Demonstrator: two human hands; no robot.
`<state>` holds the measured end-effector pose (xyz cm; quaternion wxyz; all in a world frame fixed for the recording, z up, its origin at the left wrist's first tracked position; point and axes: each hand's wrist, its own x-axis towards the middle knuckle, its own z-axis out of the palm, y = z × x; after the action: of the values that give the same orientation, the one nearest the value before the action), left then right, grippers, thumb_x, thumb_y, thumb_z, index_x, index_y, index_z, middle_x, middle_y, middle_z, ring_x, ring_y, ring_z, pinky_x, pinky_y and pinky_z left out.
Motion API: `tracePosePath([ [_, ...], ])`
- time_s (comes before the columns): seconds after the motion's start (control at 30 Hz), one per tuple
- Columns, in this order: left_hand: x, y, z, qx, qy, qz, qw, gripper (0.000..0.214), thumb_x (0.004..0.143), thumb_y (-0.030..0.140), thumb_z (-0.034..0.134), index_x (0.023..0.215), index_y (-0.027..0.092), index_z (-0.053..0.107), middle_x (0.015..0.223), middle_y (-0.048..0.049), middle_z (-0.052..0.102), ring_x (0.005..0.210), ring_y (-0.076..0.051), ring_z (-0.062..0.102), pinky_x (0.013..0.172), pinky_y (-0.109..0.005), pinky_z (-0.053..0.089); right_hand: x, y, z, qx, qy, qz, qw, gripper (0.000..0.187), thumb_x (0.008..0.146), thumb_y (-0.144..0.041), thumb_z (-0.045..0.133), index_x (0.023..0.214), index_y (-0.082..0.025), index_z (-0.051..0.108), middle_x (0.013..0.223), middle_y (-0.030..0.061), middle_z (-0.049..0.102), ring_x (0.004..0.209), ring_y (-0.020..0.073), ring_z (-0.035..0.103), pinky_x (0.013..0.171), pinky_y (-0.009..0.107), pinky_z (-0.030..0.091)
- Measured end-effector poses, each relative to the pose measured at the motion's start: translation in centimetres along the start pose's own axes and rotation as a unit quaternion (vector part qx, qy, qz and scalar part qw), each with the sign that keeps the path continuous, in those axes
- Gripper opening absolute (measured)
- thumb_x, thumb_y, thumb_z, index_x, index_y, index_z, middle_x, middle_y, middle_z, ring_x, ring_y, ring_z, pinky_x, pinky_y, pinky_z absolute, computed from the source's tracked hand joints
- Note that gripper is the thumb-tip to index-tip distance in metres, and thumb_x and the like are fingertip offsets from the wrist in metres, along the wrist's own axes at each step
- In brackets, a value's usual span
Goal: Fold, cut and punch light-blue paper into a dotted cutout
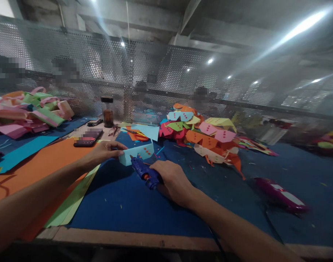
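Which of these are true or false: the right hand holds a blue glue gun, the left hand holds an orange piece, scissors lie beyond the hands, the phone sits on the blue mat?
1. The right hand holds a blue glue gun. True.
2. The left hand holds an orange piece. False: it holds a light blue folded paper piece.
3. Orange-handled scissors lie beyond the hands. True.
4. The phone sits on the blue mat. False: it lies mostly on the orange paper sheet.
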<state>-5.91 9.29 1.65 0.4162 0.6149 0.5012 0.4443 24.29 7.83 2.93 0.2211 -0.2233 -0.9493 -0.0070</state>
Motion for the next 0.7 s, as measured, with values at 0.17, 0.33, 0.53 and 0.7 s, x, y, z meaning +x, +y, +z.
tracePosePath([
  [0.17, -0.03, 0.2, 0.18, -0.002, 0.001, 0.004, 1.0, 0.035, 0.069, 0.043, 0.083, 0.091, 0.017, 0.076, 0.082, -0.0048, 0.075, 0.074, -0.019, 0.069, 0.072, -0.033, 0.058, 0.03, 0.05, 0.24, -0.008, 0.004, -0.001, 1.0, 0.023, 0.084, -0.014, 0.06, 0.107, -0.015, 0.061, 0.102, 0.0098, 0.071, 0.088, 0.0234, 0.062, 0.076, 0.033, 0.041],
  [0.33, -0.16, 0.3, 0.33, -0.009, -0.011, 0.012, 1.0, 0.032, 0.071, 0.042, 0.082, 0.089, 0.017, 0.074, 0.079, -0.0029, 0.074, 0.071, -0.017, 0.068, 0.071, -0.03, 0.056, -0.01, -0.07, 0.3, -0.012, 0.008, 0.002, 1.0, 0.023, 0.084, -0.012, 0.06, 0.106, -0.016, 0.062, 0.101, 0.0088, 0.07, 0.086, 0.0225, 0.061, 0.075, 0.032, 0.04],
  [0.53, -0.21, 0.23, 0.4, -0.007, -0.013, 0.016, 1.0, 0.034, 0.072, 0.044, 0.082, 0.09, 0.017, 0.075, 0.08, -0.0027, 0.073, 0.071, -0.016, 0.066, 0.069, -0.029, 0.053, 0.1, -0.15, 0.31, -0.015, -0.004, 0.0, 1.0, 0.02, 0.086, -0.015, 0.061, 0.106, -0.015, 0.062, 0.102, 0.0097, 0.07, 0.087, 0.0232, 0.062, 0.075, 0.033, 0.04],
  [0.7, -0.18, 0.12, 0.46, -0.002, -0.012, 0.017, 1.0, 0.035, 0.071, 0.044, 0.082, 0.09, 0.016, 0.075, 0.081, -0.0028, 0.072, 0.071, -0.016, 0.065, 0.068, -0.029, 0.052, 0.13, -0.15, 0.4, -0.018, -0.006, -0.002, 1.0, 0.02, 0.087, -0.016, 0.06, 0.107, -0.014, 0.061, 0.102, 0.0106, 0.07, 0.087, 0.0235, 0.061, 0.075, 0.033, 0.04],
])
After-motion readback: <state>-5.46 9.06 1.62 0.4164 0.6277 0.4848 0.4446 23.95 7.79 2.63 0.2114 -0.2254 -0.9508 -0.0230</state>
